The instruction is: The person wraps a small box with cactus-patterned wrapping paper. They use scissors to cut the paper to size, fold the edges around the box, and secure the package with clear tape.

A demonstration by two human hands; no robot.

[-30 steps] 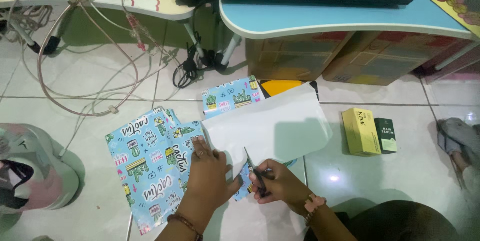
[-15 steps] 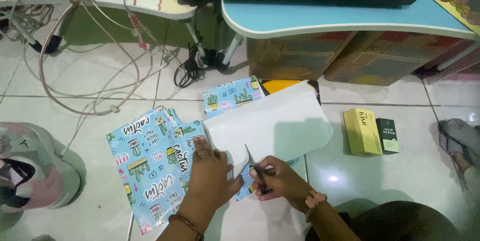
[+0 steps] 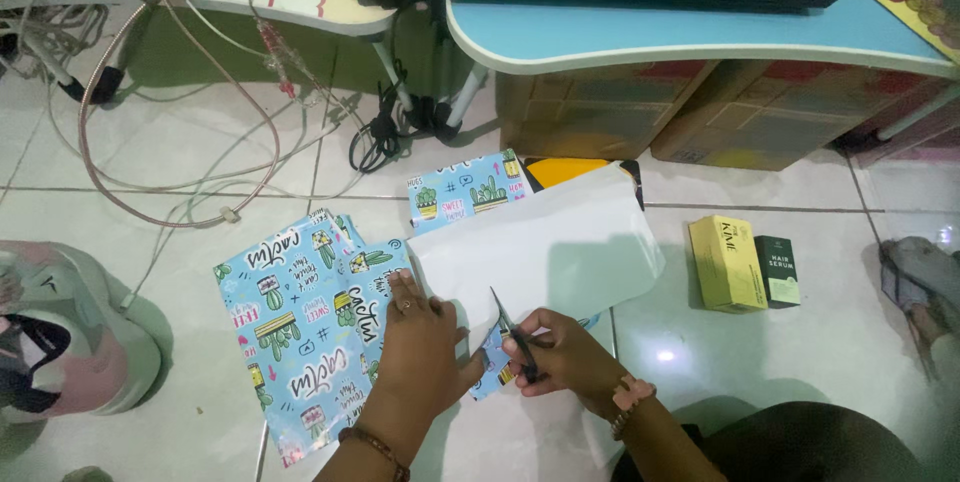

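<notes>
A sheet of wrapping paper lies on the tiled floor, white side up point(image 3: 545, 247), with its blue cactus-print side point(image 3: 300, 327) showing at the left. My left hand point(image 3: 420, 342) presses flat on the sheet near its lower left corner. My right hand point(image 3: 560, 352) grips a pair of dark scissors point(image 3: 505, 327), whose blades point up into the near edge of the white paper. A folded-back flap of the blue print point(image 3: 465, 187) shows at the sheet's far edge.
A yellow box point(image 3: 722, 264) and a small dark green box point(image 3: 778, 270) stand side by side to the right. A low blue table point(image 3: 690, 37) with cardboard boxes under it is ahead. Cables point(image 3: 200, 142) trail at the left; a pink and grey bag point(image 3: 60, 342) sits far left.
The hands and scissors have stayed almost in place; the view has shifted slightly and the scissors have edged a little into the paper.
</notes>
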